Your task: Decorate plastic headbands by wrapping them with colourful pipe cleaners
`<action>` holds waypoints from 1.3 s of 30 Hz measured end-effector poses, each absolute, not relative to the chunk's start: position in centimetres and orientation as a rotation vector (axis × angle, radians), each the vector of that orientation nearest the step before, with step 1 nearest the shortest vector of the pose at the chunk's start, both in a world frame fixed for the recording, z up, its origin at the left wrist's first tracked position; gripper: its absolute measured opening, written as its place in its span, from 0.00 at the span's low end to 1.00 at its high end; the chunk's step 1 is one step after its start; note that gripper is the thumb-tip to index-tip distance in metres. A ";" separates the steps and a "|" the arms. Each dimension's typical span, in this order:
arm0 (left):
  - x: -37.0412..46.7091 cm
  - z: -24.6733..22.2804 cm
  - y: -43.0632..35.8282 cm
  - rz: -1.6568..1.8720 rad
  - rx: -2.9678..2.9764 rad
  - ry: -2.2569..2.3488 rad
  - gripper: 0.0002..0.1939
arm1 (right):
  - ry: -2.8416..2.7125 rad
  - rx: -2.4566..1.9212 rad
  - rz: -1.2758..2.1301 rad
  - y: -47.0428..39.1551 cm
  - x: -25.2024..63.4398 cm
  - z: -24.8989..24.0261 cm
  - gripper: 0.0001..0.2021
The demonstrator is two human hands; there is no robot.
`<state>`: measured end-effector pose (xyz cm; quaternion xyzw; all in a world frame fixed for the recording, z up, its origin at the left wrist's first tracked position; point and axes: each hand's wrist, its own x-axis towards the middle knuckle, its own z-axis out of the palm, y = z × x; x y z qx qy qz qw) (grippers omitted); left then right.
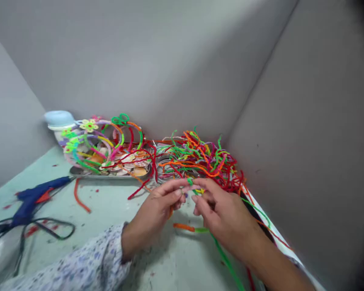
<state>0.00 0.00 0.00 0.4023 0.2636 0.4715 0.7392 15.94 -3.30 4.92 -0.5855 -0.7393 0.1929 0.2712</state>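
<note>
My left hand (154, 212) pinches a headband (186, 188) wrapped in pale pink and other colours, thumb and forefinger on its top. On the other side, my right hand (230, 212) grips the band with closed fingers. A green pipe cleaner (190, 182) loops around the band between my fingertips. A long green strand (227, 262) hangs below my right hand. An orange and green wrapped end (184, 227) shows under the hands; whether it belongs to this band is partly hidden by my fingers.
Finished headbands with flowers (89, 125) rest over a metal tray (109, 177) of shells. A tangled pile of pipe cleaners (203, 155) lies behind my hands, by wire hoops (166, 171). At left are a blue glue gun (38, 196) with its cord and a light-blue-lidded bottle (60, 121).
</note>
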 end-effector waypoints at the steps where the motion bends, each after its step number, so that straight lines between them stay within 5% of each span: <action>1: 0.0 0.1 0.0 1.026 0.886 0.578 0.10 | -1.988 -1.572 0.529 -3.3 15.9 5.0 0.16; 17: -0.4 -0.1 -0.3 1.028 1.152 0.617 0.09 | -1.944 -1.559 0.583 -3.5 15.8 4.9 0.12; 27: -1.1 -0.4 -0.6 1.168 1.660 0.749 0.18 | -1.905 -1.491 0.701 -3.7 15.9 5.3 0.14; 39: -0.4 0.9 -0.7 1.215 1.405 0.808 0.05 | -1.966 -1.468 0.672 -4.2 15.9 5.3 0.13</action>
